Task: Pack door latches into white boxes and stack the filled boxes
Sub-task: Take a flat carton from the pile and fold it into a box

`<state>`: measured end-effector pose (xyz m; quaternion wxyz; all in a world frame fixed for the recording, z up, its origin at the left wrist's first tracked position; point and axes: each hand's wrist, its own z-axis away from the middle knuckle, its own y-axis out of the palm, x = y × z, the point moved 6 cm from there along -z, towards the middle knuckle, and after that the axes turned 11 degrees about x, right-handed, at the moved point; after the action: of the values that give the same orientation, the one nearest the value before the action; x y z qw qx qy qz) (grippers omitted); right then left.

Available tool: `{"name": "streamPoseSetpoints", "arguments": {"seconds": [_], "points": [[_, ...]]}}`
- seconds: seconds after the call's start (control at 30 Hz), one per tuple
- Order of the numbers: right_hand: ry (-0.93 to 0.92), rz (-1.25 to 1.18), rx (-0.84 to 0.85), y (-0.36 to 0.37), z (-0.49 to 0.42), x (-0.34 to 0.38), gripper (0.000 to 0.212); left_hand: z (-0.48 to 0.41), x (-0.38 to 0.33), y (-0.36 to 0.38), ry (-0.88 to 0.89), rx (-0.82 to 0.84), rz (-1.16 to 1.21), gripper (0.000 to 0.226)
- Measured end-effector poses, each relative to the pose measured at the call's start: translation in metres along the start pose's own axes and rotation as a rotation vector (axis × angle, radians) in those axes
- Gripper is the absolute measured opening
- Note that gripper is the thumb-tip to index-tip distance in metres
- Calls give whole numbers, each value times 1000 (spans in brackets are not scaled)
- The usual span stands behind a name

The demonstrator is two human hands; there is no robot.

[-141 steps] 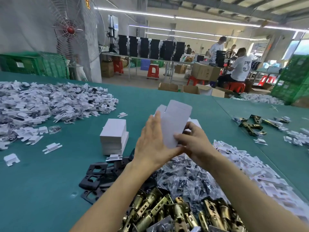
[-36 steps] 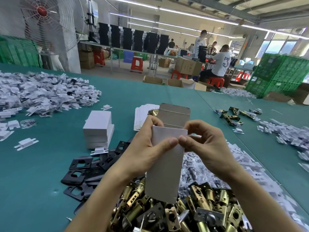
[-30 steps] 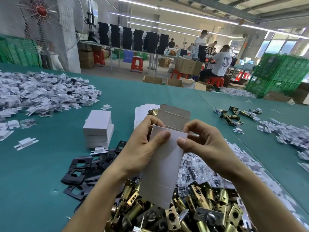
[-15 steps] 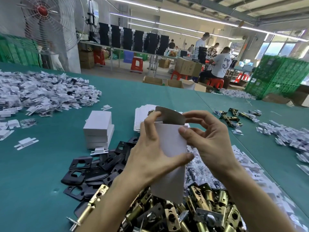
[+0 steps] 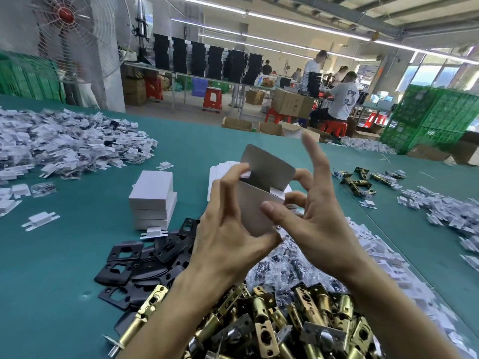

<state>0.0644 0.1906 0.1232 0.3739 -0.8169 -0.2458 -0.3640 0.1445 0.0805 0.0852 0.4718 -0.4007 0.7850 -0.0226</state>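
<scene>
Lower box [image 5: 250,209] end hidden (behind hands [image 5: 228,242]).

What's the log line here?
step: folding box | left hand: holds box | right hand: pinches box | flap: open | stack: at left

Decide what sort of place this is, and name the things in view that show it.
Probably a factory packing floor for door hardware: heaped brass door latches, stacked white boxes, and cardboard cartons by a seated worker.
</scene>
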Motion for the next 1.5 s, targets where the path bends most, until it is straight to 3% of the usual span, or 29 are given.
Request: {"name": "streamPoseSetpoints", "arguments": {"seconds": [0.07,0.13,0.27,0.4,0.53,0.7,0.97,1.17,1.3,1.5], "points": [[4,42,1,0,1,-1,81,-1,0,-1,17,9,-11,76],[1,106,10,0,2,0,60,-3,2,-1,9,8,44,69],[17,18,19,4,2,5,25,-4,2,-2,37,26,88,72],[36,-56,-59,0,0,16,33,-4,2,-1,23,68,24,80],[60,-30,-51,-3,-3,17,11,-4,1,-3,-4,61,-26,82],[62,-50,-120,-7,-2,16,21,-2,-2,-2,12,63,-51,89],[152,-5,-187,-11,-2,12,11,-1,-3,1,13,77,-130,96],[130,85,-14,-4,-6,20,22,-4,2,-1,8,103,-48,96],[131,14,164,-6,-6,15,22,-5,2,-5,42,122,3,90],[-1,-21,77,-7,-3,13,24,-5,6,-5,29,130,16,77]]}}
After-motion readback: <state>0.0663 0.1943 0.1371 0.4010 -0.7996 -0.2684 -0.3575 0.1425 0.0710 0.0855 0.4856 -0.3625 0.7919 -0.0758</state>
